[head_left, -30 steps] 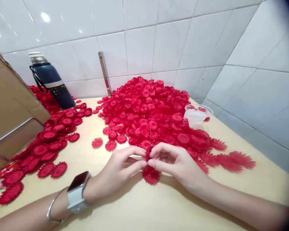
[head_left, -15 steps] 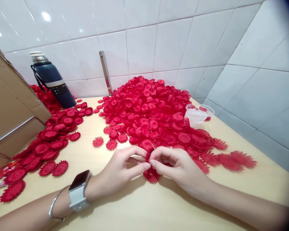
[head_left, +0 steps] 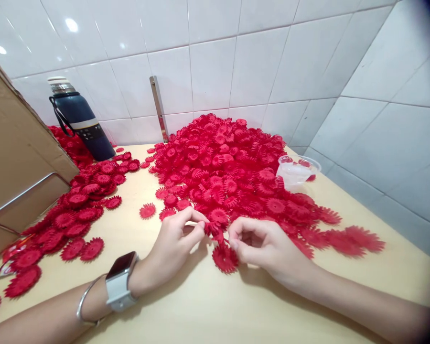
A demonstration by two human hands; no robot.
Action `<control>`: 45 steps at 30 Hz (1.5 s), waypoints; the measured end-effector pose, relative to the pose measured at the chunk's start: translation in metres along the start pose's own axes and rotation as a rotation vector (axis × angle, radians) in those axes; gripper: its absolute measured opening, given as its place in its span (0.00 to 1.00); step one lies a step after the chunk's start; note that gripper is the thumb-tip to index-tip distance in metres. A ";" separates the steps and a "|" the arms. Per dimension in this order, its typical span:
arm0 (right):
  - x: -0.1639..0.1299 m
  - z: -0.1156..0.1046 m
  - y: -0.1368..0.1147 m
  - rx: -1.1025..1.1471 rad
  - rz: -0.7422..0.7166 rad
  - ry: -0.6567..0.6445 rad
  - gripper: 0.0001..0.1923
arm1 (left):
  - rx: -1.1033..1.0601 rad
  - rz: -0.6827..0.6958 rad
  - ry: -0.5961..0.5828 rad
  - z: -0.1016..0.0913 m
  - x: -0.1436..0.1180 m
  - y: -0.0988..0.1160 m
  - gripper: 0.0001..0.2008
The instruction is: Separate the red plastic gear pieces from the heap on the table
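My left hand [head_left: 179,239], with a watch and a bangle on its wrist, pinches a red fringed flower piece [head_left: 212,229] between thumb and fingers. To its right, my right hand [head_left: 261,241] is closed in a pinch beside the lower red fringed disc [head_left: 225,258]. What lies between the right fingertips is too small to make out. That disc shows its round face and sits just below the gap between both hands, close to the right fingertips. Behind them rises a large heap of red fringed discs [head_left: 218,162].
A clear plastic tub [head_left: 294,174] stands at the heap's right side. More discs [head_left: 77,215] spread along the left, by a cardboard box [head_left: 21,143]. A dark blue bottle [head_left: 82,124] and a metal strip [head_left: 158,110] are at the back, near the tiled wall [head_left: 211,67].
My hands have drawn apart from touching fingertips. The left moved leftward with a red flower piece, while the right shifted slightly right. The lower disc's face is more exposed.
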State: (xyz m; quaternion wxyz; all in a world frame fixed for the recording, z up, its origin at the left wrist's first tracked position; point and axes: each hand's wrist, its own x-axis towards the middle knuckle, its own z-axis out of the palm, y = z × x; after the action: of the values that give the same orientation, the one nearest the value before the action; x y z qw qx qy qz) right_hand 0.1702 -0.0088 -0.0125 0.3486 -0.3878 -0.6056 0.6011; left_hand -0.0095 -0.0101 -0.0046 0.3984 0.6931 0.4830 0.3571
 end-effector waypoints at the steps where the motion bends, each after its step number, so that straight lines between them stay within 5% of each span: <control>1: 0.000 -0.001 0.001 0.019 0.000 0.020 0.05 | 0.010 0.001 0.028 0.000 0.001 -0.002 0.05; 7: -0.004 -0.002 -0.001 0.044 -0.016 0.097 0.06 | 0.105 -0.049 0.320 -0.009 0.012 -0.016 0.06; 11: -0.005 0.001 -0.004 -0.028 -0.052 0.170 0.06 | 0.088 -0.012 0.198 -0.007 0.010 -0.011 0.05; 21: -0.005 0.007 -0.007 -0.129 -0.059 -0.003 0.07 | 0.047 0.044 -0.182 0.000 -0.003 0.008 0.05; 27: -0.006 0.007 -0.007 -0.187 -0.080 0.004 0.08 | 0.102 0.077 -0.175 0.000 -0.003 0.009 0.05; 31: -0.006 0.005 -0.005 -0.253 -0.062 0.057 0.08 | 0.153 0.062 -0.063 0.000 0.000 0.003 0.05; 36: -0.006 0.001 0.000 -0.147 -0.043 0.097 0.07 | 0.174 0.010 0.048 0.001 0.001 -0.002 0.05; 45: -0.007 -0.002 0.000 -0.051 -0.070 0.166 0.05 | 0.167 -0.030 0.072 0.003 -0.001 0.001 0.05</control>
State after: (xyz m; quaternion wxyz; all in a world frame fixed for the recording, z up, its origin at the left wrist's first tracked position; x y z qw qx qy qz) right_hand 0.1754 -0.0143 -0.0119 0.4085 -0.4237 -0.6027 0.5388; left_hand -0.0064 -0.0115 -0.0056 0.3269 0.7035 0.5354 0.3342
